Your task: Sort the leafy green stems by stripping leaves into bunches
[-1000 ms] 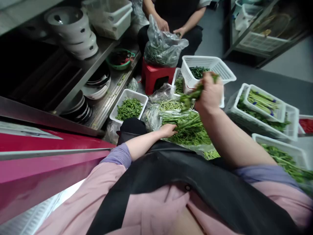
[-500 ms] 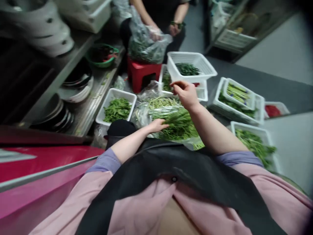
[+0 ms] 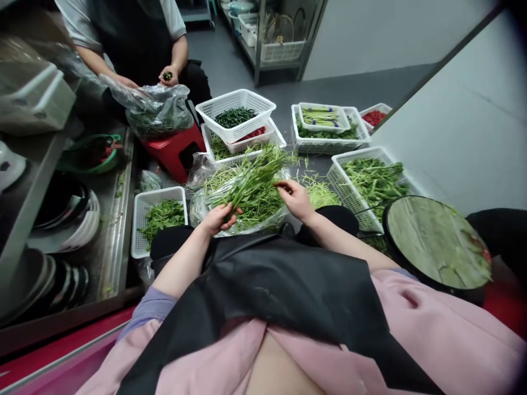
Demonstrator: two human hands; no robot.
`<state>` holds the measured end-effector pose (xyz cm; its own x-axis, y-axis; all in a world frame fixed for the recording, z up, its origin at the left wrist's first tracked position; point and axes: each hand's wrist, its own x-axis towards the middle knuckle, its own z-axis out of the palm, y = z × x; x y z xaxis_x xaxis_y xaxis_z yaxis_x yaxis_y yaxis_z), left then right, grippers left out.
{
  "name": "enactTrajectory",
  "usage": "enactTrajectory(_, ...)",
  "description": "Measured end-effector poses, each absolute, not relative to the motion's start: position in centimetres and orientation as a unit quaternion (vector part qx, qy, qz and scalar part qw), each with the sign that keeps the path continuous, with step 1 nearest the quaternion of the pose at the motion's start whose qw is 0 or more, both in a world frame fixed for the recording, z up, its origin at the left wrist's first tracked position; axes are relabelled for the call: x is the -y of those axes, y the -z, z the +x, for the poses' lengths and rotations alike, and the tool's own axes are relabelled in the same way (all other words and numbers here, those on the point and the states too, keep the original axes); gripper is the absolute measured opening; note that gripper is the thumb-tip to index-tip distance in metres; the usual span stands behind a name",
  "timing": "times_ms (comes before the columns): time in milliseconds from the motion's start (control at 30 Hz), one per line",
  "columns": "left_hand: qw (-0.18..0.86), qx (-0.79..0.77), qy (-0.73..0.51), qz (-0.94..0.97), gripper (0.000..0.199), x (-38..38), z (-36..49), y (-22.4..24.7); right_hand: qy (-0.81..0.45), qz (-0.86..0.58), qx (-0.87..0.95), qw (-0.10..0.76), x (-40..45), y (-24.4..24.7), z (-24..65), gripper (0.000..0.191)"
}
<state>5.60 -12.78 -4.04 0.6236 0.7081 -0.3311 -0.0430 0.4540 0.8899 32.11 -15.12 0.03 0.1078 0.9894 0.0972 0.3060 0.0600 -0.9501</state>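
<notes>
My left hand is closed round the lower ends of a bunch of leafy green stems, which fans up and to the right. Just right of the bunch is my right hand, its fingers curled together in a pinch at the edge of the greens. Whether a stem lies between those fingertips cannot be made out. Under both hands a clear plastic bag lies opened out, with more of the greens piled on it. Pale cut stems lie heaped on the floor beyond my right hand.
White baskets of vegetables stand ahead, with others at the right. A leafy-green tub is at my left, by a metal shelf. A round chopping board sits at right. A co-worker handles a bag on a red stool.
The view has swung right, bringing the chopping board into sight. My left hand has raised the bunch from the pile. My right hand has come down beside it. The co-worker's hand now shows a small green bundle.
</notes>
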Motion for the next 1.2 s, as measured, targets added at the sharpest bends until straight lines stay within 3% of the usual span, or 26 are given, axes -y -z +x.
enactTrajectory(100, 0.768, -0.367, -0.229, 0.472, 0.059, 13.2, 6.0, 4.0, -0.603, -0.510, 0.418, 0.449, 14.4, 0.2, 29.5, 0.030)
enactTrajectory(167, 0.753, -0.378, -0.233, 0.486, 0.059, 13.4, 6.1, 4.0, -0.663, -0.480, 0.343, 0.460, 14.2, 0.8, 28.2, 0.035)
enactTrajectory(433, 0.659, -0.465, -0.354, 0.473, 0.049, 13.4, 5.8, 4.2, -0.661, -0.483, 0.268, 0.508, 15.6, 2.5, 27.4, 0.041)
enactTrajectory(933, 0.704, -0.411, -0.281, 0.506, 0.045, 13.3, 5.3, 3.3, -0.657, -0.437, 0.313, 0.528, 15.4, 0.7, 29.3, 0.032)
enactTrajectory(1200, 0.666, -0.463, -0.348, 0.470, 0.048, 12.6, 5.0, 3.9, -0.655, -0.417, 0.260, 0.574, 14.8, -1.0, 30.5, 0.033)
